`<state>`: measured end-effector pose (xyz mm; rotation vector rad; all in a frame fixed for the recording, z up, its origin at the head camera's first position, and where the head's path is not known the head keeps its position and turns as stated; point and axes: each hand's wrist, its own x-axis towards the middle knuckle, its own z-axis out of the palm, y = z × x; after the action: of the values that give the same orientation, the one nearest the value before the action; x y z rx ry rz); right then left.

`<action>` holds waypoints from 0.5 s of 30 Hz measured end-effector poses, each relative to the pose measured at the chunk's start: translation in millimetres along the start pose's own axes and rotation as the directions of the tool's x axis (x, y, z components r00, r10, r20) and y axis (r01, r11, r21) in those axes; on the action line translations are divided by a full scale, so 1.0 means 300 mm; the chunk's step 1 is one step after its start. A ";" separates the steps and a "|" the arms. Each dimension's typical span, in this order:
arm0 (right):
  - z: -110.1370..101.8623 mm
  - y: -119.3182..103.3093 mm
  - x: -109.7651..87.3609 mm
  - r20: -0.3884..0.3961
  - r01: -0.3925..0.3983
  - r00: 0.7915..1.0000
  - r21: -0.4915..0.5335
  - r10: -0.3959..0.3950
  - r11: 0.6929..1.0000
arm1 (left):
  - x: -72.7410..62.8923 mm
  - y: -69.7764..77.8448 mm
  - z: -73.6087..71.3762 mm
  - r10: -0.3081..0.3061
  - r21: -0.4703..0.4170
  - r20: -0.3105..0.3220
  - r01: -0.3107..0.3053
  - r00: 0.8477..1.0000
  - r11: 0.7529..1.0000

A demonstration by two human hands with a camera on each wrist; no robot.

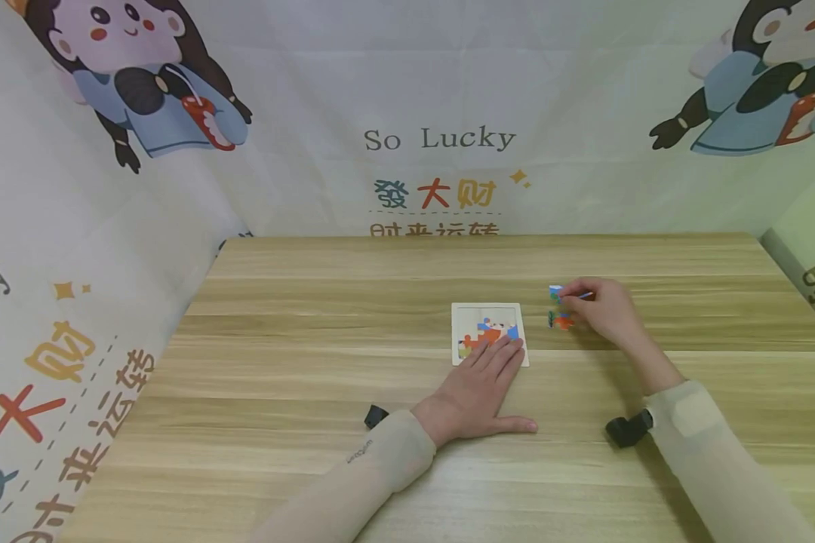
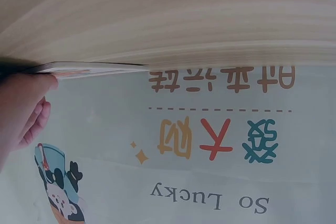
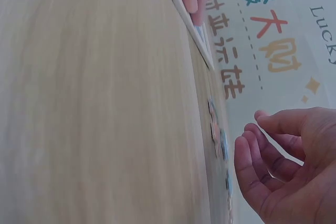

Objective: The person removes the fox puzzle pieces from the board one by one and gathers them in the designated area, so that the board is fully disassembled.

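A square puzzle board [image 1: 456,332] with a pale frame lies on the table, its picture partly filled with orange, blue and white pieces. My left hand [image 1: 478,392] rests flat on the board's near part, fingers extended and thumb out to the side, covering some of the picture. Right of the board, my right hand [image 1: 601,309] hovers over loose puzzle pieces [image 1: 561,320], fingers bent and thumb close to the index finger. Through the gap in those fingers a blue and white edge shows. In the right wrist view, nothing is visible between the fingertips [image 3: 252,129] of this hand.
The wooden table [image 1: 299,317] stretches to both sides and toward me. Behind it hangs a printed cloth [image 1: 441,90] with lettering and cartoon figures. Black wrist devices [image 1: 628,430] sit at both sleeves, just above the tabletop.
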<state>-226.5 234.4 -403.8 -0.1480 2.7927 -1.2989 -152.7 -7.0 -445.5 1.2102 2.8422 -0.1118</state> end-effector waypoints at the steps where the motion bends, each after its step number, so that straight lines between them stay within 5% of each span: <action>1: 0.005 -0.005 0.002 0.000 0.004 1.000 -0.006 -0.004 1.000 | -0.001 0.001 -0.001 0.000 0.004 0.000 0.000 1.000 1.000; 15: 0.113 -0.076 0.042 0.070 0.068 0.995 0.020 -0.069 0.997 | -0.013 0.002 0.003 0.018 0.014 0.015 -0.018 1.000 1.000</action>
<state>-234.3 192.8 -408.3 -0.2858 2.7389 -1.3049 -149.6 -9.4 -446.1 1.2317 2.8223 -0.1392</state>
